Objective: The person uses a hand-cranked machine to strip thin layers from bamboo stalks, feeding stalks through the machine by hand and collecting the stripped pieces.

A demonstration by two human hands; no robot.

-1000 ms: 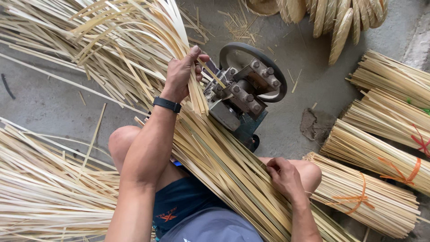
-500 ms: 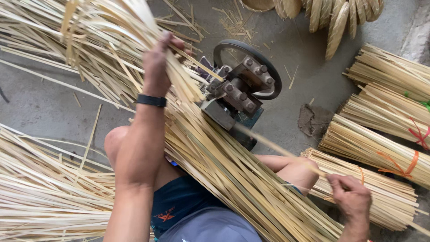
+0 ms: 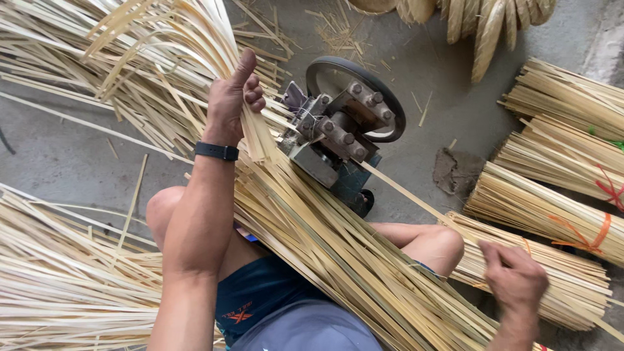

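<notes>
A thick sheaf of bamboo strips (image 3: 338, 253) is laid across the seated person's lap, its long axis running on a diagonal from the upper left, past the left hand, down to the lower right, beside the right hand. The left hand (image 3: 234, 97) is closed around the upper part of this sheaf, thumb raised and fingers curled over a pinch of strips; a black wristband (image 3: 217, 151) is worn just below it. Immediately to the right of that hand, nearly touching the strips, a small machine (image 3: 341, 133) with bolted rollers and a dark wheel is set on the concrete floor (image 3: 58, 156). A single thin strip (image 3: 406, 193) is seen issuing from the machine's far side and slanting down toward the right hand (image 3: 517, 283). That hand is held with fingers curled at the strip's lower end; whether the strip is actually pinched cannot be told, since the fingertips are turned away from the camera. Of the two hands, the left is much the nearer to the machine's feed side and the right is nearer to the outfeed strip. Tied bundles (image 3: 559, 214) bound with coloured bands are stacked just beyond the right hand, and loose strips (image 3: 58, 286) are heaped to the left of the left arm.
</notes>
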